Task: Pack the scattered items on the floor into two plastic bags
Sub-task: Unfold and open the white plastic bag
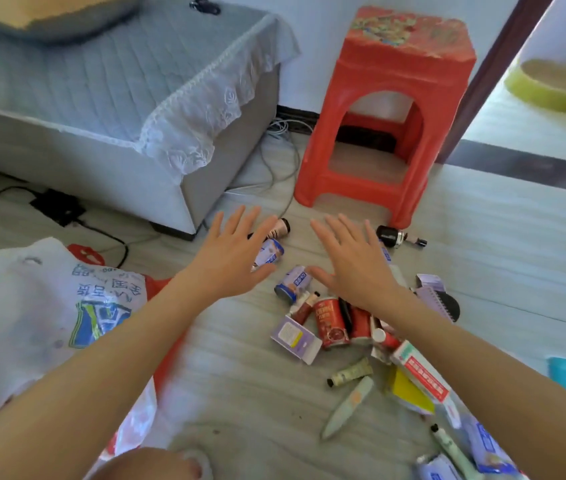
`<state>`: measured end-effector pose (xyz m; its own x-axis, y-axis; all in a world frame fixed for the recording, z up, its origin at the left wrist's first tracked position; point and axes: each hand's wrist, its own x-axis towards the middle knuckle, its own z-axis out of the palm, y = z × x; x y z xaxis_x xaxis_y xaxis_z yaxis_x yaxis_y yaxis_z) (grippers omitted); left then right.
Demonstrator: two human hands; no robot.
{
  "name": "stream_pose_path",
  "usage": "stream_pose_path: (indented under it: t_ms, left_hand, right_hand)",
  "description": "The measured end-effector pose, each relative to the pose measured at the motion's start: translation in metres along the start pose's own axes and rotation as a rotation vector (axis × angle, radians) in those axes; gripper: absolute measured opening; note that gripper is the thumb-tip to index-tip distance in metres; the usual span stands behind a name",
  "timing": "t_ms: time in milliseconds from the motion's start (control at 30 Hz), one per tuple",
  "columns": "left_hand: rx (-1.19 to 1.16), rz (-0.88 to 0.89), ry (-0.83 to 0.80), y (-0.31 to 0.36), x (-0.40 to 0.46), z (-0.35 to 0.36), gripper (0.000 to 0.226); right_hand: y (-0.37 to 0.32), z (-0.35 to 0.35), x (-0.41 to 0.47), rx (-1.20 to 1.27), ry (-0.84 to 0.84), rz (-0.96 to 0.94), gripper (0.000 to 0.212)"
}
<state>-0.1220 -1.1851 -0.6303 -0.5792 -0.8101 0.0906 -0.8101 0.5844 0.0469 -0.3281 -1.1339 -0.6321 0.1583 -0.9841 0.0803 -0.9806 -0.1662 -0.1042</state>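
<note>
My left hand (236,252) and my right hand (352,261) hover flat over the floor, fingers spread, holding nothing. Scattered items lie under and in front of my right arm: two red cans (330,322), a blue-white can (290,285), another blue-white can (269,252) beside my left hand, a purple box (295,337), a red-white box (423,375), a yellow packet (408,393), small tubes (351,372) and a pale green tube (347,408). A white printed plastic bag (39,317) lies at the left, with a red bag (164,355) partly under it.
A red plastic stool (389,112) stands straight ahead, a grey sofa corner (143,174) with a lace cover at the left. Cables (281,157) and a black adapter (58,206) lie by the sofa. A black bottle (397,236) lies near the stool. A doorway opens at the right.
</note>
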Motion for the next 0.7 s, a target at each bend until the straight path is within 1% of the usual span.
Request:
stream_pose_path:
  t_ms: [67, 133, 233, 333, 400, 567, 633, 700]
  left_hand:
    - [-0.012, -0.022, 0.019, 0.002, -0.018, -0.015, 0.087]
    - [-0.031, -0.019, 0.079, 0.008, -0.037, -0.033, 0.079]
    - [-0.029, 0.002, 0.123, 0.017, -0.071, -0.053, 0.062]
    - [-0.043, 0.011, 0.164, 0.019, -0.105, -0.063, 0.058]
    - [-0.057, -0.005, 0.183, 0.015, -0.126, -0.066, 0.059]
    - [-0.062, -0.120, 0.197, -0.005, -0.164, -0.086, 0.082]
    - [-0.087, -0.172, 0.217, -0.008, -0.176, -0.094, 0.085]
    - [-0.105, -0.200, 0.190, -0.010, -0.188, -0.090, 0.087]
  right_hand:
    - [-0.011, -0.019, -0.015, -0.006, 0.039, 0.008, 0.074]
    - [-0.023, -0.040, -0.034, -0.009, 0.061, 0.032, 0.073]
    - [-0.039, -0.060, -0.064, -0.030, 0.087, 0.045, 0.073]
    - [-0.056, -0.071, -0.092, -0.057, 0.070, 0.053, 0.074]
    - [-0.066, -0.079, -0.104, -0.088, 0.060, 0.041, 0.074]
    - [-0.089, -0.109, -0.120, -0.127, 0.098, 0.000, 0.073]
    - [-0.095, -0.117, -0.124, -0.122, 0.103, -0.019, 0.073]
    - [-0.100, -0.118, -0.124, -0.122, 0.099, -0.044, 0.072]
